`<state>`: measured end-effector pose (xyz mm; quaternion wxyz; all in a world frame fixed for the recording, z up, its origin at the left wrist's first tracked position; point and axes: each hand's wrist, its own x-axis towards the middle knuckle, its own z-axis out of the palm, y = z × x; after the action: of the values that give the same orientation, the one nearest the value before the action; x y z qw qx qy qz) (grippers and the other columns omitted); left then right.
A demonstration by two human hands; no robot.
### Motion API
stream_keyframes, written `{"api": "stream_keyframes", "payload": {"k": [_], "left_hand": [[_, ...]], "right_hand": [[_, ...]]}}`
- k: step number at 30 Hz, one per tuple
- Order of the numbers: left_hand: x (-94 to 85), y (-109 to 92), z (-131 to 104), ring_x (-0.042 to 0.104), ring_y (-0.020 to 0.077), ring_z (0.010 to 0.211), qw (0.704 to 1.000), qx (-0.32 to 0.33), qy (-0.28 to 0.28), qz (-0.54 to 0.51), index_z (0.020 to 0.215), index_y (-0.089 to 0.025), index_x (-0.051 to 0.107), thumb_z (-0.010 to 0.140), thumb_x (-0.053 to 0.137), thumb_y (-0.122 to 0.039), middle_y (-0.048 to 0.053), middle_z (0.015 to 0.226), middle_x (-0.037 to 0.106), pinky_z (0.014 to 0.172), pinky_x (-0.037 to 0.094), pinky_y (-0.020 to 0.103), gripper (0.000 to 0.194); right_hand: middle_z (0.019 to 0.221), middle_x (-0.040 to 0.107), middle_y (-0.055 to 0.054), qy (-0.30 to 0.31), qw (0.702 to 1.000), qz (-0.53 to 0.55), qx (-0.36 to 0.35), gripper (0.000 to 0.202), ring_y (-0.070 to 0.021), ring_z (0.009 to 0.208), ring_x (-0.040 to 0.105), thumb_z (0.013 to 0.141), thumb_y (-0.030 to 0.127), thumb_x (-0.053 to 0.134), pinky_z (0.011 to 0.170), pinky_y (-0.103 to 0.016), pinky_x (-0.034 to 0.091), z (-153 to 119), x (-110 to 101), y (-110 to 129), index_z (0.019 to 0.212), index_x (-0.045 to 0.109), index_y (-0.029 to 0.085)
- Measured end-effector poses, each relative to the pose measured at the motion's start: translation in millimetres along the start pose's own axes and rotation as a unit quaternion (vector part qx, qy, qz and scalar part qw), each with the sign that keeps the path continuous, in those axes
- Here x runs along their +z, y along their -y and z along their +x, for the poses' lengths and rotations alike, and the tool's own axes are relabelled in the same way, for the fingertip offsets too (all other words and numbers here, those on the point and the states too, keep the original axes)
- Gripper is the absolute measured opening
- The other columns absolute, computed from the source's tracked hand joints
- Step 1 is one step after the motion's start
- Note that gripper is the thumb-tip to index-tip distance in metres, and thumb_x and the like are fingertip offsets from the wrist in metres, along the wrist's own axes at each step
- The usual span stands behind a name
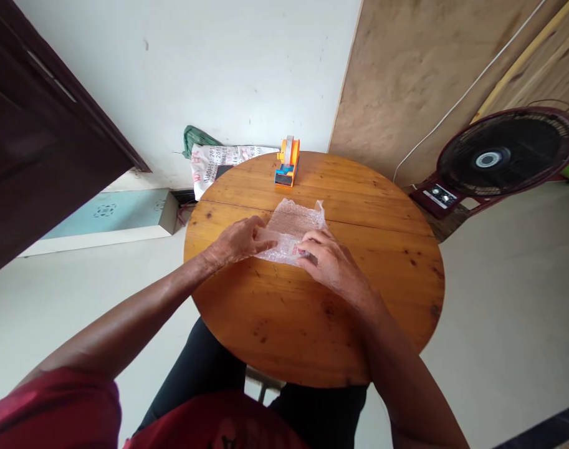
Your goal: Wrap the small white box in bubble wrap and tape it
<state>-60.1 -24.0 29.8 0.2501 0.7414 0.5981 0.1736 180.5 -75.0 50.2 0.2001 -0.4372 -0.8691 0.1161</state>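
Observation:
A sheet of clear bubble wrap [291, 218] lies on the round wooden table [312, 312], its near part folded over into a flat layer. My left hand [240, 240] grips the wrap's left edge, the thumb lying across the folded part. On the other side, my right hand [328, 259] has its fingers curled onto the near right part of the wrap. Something with small red marks [296, 249] shows by the right fingertips; whether it is inside the wrap I cannot tell. The far right corner of the wrap sticks up.
An orange and blue tape dispenser [288, 163] stands at the table's far edge. Behind the table lies a printed white sack [214, 163] with a green bag [197, 140]. A dark red fan [499, 159] is on the right, and a long pale box [111, 215] on the left floor.

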Motion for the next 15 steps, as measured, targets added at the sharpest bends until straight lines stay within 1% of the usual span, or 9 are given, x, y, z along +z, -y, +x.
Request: {"api": "stream_keyframes", "payload": {"k": [4,7,10,12,15], "left_hand": [[-8.6,-7,-8,0.06,0.0202,0.07,0.998,-0.044,0.044,0.018,0.115,-0.017,0.061,0.071,0.069,-0.064,0.004,0.08,0.064,0.061,0.04,0.027,0.065],[-10.0,-16,-6,0.06,0.0182,0.065,0.992,-0.082,0.097,0.0,0.117,-0.017,0.059,0.071,0.07,-0.064,0.004,0.081,0.064,0.057,0.041,0.026,0.066],[-8.6,-21,1,0.056,0.0141,0.054,0.977,-0.137,0.153,-0.057,0.117,-0.017,0.055,0.072,0.073,-0.057,0.001,0.075,0.06,0.05,0.041,0.024,0.063],[-7.3,-21,6,0.053,0.0129,0.05,0.967,-0.171,0.17,-0.087,0.112,-0.016,0.056,0.072,0.075,-0.052,-0.001,0.067,0.057,0.046,0.039,0.023,0.056],[-5.6,-19,10,0.046,0.0104,0.045,0.955,-0.2,0.19,-0.109,0.085,-0.015,0.062,0.072,0.076,-0.047,-0.004,0.053,0.048,0.043,0.036,0.022,0.037]], "right_hand": [[0.099,0.065,-0.007,-0.005,1.0,-0.003,-0.006,0.008,-0.0217,0.098,0.054,0.091,0.017,0.063,0.087,-0.033,0.045,0,0,-1,0.093,0.07,0.018],[0.098,0.065,-0.007,-0.007,1.0,-0.003,-0.008,0.007,-0.0217,0.098,0.054,0.09,0.016,0.064,0.086,-0.033,0.045,1,0,-1,0.093,0.07,0.018],[0.099,0.065,-0.007,-0.004,1.0,-0.007,-0.011,0.006,-0.022,0.097,0.054,0.09,0.016,0.065,0.087,-0.034,0.045,1,0,-1,0.093,0.07,0.017],[0.099,0.065,-0.008,-0.004,1.0,-0.011,-0.014,0.006,-0.0221,0.097,0.054,0.09,0.017,0.065,0.088,-0.034,0.045,0,0,-1,0.093,0.07,0.016],[0.099,0.065,-0.008,-0.005,1.0,-0.013,-0.016,0.007,-0.0223,0.098,0.054,0.091,0.019,0.065,0.088,-0.034,0.045,0,1,-2,0.094,0.07,0.016]]}}
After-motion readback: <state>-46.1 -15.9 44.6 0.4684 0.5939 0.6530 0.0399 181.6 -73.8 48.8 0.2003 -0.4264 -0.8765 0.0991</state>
